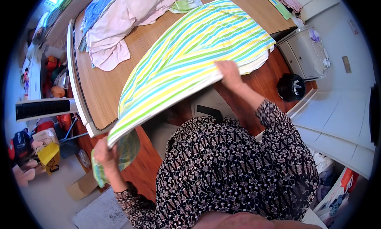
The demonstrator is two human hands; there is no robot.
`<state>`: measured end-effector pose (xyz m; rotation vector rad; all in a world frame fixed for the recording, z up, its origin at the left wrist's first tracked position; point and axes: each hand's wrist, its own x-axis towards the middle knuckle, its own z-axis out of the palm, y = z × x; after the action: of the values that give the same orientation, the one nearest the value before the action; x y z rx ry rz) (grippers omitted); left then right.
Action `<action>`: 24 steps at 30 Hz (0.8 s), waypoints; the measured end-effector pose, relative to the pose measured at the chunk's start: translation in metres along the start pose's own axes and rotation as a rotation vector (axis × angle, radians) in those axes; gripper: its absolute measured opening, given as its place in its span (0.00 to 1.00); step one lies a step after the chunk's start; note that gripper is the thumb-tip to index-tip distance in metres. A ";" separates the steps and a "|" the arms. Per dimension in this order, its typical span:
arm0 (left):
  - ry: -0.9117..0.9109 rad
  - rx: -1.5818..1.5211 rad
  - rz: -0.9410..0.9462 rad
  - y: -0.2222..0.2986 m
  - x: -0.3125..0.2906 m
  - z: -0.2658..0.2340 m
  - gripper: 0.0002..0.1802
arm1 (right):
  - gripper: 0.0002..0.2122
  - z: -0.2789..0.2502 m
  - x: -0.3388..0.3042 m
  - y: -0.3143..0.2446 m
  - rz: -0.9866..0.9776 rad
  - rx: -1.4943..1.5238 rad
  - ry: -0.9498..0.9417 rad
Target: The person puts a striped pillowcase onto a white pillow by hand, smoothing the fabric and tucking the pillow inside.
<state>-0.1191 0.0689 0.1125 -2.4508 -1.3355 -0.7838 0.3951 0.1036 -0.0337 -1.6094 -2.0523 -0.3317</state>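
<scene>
A large cloth point(190, 50) striped in yellow, green, blue and white spreads over a wooden bed board and hangs past its near side. My left hand point(105, 153) is closed around its near left corner, with a loose striped part dangling below. Farther along the same white-edged border, my right hand point(230, 75) grips the cloth, fingers bent over it. Between the two hands the border is pulled fairly straight. What kind of cloth piece it is I cannot make out.
On the bed board point(149, 42) lie a pale pink cloth point(109, 42) and blue fabric point(95, 11). A grey cabinet point(301, 54) and a black round bin point(290, 87) stand to the right. Left are a white tower-shaped appliance point(45, 109), a yellow bag point(49, 157) and a cardboard box point(81, 185).
</scene>
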 end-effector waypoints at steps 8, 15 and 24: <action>0.031 0.299 0.186 -0.045 0.067 -0.061 0.16 | 0.17 0.007 0.002 0.116 0.427 0.128 0.250; 0.298 0.502 -0.004 -0.124 0.021 -0.153 0.19 | 0.12 -0.205 0.084 0.052 0.363 0.619 0.061; 0.141 0.762 -0.057 -0.228 0.020 -0.213 0.17 | 0.19 -0.331 0.087 0.001 -0.134 0.410 -0.393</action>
<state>-0.3726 0.1141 0.2902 -1.7339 -1.3314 -0.3458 0.4602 0.0159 0.2911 -1.3634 -2.3266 0.3717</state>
